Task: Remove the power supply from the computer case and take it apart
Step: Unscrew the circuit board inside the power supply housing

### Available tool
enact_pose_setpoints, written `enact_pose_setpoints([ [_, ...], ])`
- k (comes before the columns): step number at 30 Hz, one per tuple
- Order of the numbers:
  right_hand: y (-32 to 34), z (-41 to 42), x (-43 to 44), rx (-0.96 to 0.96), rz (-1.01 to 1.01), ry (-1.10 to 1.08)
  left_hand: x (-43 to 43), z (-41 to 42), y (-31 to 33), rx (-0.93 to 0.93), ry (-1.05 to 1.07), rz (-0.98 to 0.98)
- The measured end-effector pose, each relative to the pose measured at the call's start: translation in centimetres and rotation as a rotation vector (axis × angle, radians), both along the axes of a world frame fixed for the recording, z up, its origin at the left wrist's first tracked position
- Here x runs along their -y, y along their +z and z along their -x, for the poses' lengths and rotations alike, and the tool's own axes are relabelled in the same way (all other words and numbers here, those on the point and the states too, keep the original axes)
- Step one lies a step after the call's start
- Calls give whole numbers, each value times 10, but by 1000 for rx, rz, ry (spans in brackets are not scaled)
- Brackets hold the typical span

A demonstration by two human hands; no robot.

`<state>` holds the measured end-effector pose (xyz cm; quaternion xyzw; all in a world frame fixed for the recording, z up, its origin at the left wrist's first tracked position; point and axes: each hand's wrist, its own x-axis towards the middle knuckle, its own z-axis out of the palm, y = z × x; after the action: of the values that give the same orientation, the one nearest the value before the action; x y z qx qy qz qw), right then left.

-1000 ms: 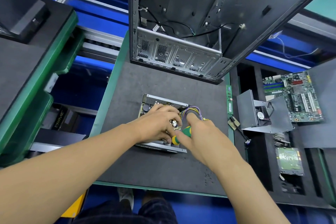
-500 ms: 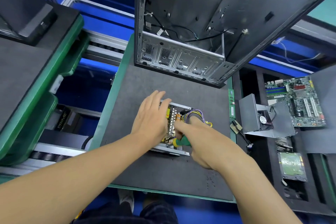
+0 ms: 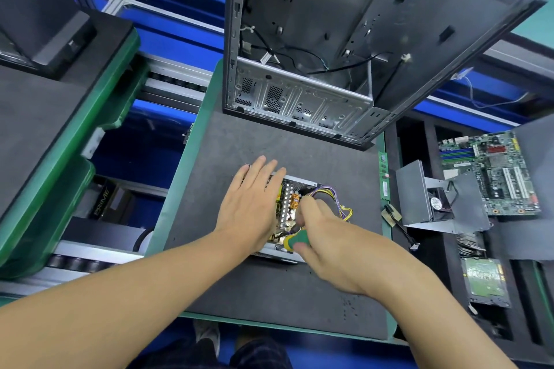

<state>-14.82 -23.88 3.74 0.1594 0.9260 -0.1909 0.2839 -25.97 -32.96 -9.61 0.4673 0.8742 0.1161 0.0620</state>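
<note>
Opened power supply (image 3: 292,204) on table (image 3: 269,287), under both hands: left hand (image 3: 250,210) flat upon it, fingers straight; right hand (image 3: 326,243) gripping screwdriver (image 3: 295,240); case (image 3: 344,39) beyond them.

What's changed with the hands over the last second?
The left hand uncurled from the power supply and now lies flat over its left side. The right hand keeps gripping the green screwdriver; power supply and computer case stayed put.

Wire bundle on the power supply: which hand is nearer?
Right. The right hand, gripping a screwdriver, is right beside the wire bundle; the left hand lies flat on the power supply, farther left.
</note>
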Motion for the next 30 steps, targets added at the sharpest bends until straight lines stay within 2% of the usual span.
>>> enact_pose_setpoints([
  [5, 8, -3, 1, 126, 54, 30, -1, 0, -1, -1, 12, -10],
  [8, 8, -3, 1, 132, 19, -98, 0, 0, 0, 10, 3, -21],
  [11, 4, -3, 2, 83, -46, -225, 1, 0, 1, 25, -4, -24],
  [14, -1, -1, 2, -64, -116, -103, 2, 1, 1, 9, -11, -25],
  [19, 3, -3, -6, 43, 86, -45, 1, -5, -2, -38, -13, 32],
  [21, 2, -1, -3, 64, 99, -56, 3, -6, -2, -35, -8, 36],
  [26, 4, 2, 2, 63, -53, -186, 7, -5, -2, -5, -4, 2],
  [28, 0, 3, 1, 46, -132, -115, 7, -5, -1, -9, -4, -1],
  [30, -2, 5, -2, -2, -129, -83, 7, -5, -1, -1, 0, -6],
])
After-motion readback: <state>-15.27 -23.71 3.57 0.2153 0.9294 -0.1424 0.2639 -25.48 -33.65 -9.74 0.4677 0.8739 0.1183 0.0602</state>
